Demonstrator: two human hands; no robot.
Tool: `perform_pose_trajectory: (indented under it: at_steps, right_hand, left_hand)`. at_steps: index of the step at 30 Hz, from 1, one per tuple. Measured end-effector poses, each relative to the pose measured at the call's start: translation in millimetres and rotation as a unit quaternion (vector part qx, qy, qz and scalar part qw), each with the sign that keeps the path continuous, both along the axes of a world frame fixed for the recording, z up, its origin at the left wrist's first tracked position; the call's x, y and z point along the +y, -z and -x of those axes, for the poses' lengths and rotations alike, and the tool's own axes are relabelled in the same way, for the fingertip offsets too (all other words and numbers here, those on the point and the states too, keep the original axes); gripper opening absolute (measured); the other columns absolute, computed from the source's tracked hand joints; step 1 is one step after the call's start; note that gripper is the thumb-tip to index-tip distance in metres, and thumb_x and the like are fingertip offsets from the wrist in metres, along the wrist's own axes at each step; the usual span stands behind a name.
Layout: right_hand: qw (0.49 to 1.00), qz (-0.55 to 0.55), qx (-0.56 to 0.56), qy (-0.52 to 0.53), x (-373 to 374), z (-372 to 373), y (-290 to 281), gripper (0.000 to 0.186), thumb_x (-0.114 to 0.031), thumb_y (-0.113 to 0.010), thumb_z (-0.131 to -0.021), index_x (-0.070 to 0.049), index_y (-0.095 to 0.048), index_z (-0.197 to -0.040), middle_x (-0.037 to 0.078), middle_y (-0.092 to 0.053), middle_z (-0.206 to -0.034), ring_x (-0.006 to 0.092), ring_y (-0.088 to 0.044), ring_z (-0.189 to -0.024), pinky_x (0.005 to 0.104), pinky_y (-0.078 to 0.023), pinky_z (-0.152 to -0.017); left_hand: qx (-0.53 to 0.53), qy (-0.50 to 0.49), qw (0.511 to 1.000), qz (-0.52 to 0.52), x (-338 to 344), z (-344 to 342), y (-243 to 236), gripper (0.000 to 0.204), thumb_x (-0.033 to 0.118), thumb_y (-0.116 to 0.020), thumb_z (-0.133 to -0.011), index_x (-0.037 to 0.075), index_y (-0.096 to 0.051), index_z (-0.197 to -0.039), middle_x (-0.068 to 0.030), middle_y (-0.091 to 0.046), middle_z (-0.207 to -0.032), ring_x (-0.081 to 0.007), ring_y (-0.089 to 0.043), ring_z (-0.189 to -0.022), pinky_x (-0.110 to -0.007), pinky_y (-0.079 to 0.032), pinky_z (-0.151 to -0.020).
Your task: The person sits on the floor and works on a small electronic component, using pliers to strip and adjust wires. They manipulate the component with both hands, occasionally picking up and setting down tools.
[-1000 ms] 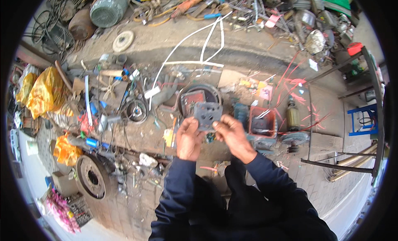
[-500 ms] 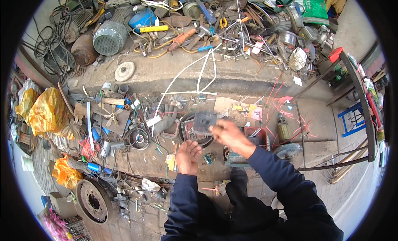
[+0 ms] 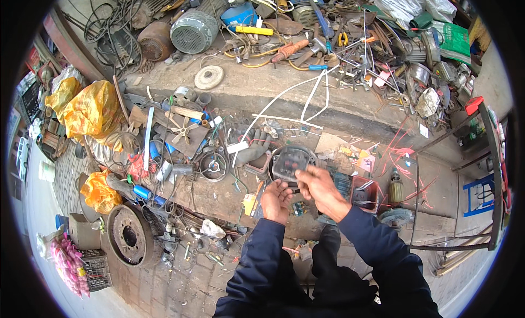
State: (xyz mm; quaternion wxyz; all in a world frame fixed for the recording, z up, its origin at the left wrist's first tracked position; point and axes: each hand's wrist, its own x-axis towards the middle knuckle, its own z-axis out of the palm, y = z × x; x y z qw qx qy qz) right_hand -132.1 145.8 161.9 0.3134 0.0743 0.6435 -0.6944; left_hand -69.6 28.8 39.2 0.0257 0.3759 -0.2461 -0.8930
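Observation:
My right hand (image 3: pixel 324 191) pinches the near right edge of a dark, squarish flat cover (image 3: pixel 287 165), which is smeared by motion. Palm up, with fingers loosely curled and a little apart, my left hand (image 3: pixel 276 201) lies close to the cover's near left corner. I see nothing held in it; whether it touches the cover I cannot tell. Behind and below the cover is a dark round rim (image 3: pixel 313 154), partly hidden by it. A grey work glove (image 3: pixel 255 153) lies left of the rim, and a red open box (image 3: pixel 365 192) stands right of my right hand.
A raised ledge (image 3: pixel 240 94) runs across the back, heaped with tools, cables and a grey electric motor (image 3: pixel 194 32). White strips (image 3: pixel 306 99) lean over its edge. Leftward are yellow bags (image 3: pixel 93 110) and a rusty wheel (image 3: pixel 128 236). A dark metal frame (image 3: pixel 492 181) stands at right.
The view has turned, so the scene sits further right in the picture. My hands have come closer together, with the cover now nearer my left hand.

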Motion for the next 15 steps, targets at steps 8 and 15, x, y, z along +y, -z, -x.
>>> perform_pose_trajectory:
  at_steps: [8, 15]
  right_hand:
    - [0.979, 0.137, 0.143, 0.051, -19.8, 61.9, -51.6, 0.019, -0.019, -0.064, -0.1, -0.007, -0.057, -0.088, 0.001, -0.056, -0.071, 0.0088, -0.049, -0.055, 0.0249, -0.037, -0.047]
    - [0.997, -0.035, -0.022, 0.062, -4.9, 15.2, 17.9, 0.018, -0.016, -0.06, -0.102, -0.003, -0.057, -0.088, 0.003, -0.056, -0.066, 0.0083, -0.047, -0.051, 0.0251, -0.035, -0.042]
  left_hand:
    - [-0.004, -0.029, 1.0, 0.0, -13.2, -0.3, 5.6, 0.023, 0.027, -0.051, -0.104, 0.008, -0.058, -0.112, -0.0035, -0.068, -0.09, -0.0174, -0.063, -0.074, -0.031, -0.052, -0.07]
    - [-0.001, -0.062, 0.998, 0.008, -15.8, -2.0, 3.8, 0.02, 0.026, -0.052, -0.103, 0.009, -0.058, -0.111, -0.0027, -0.066, -0.092, -0.0188, -0.062, -0.079, -0.033, -0.05, -0.074]
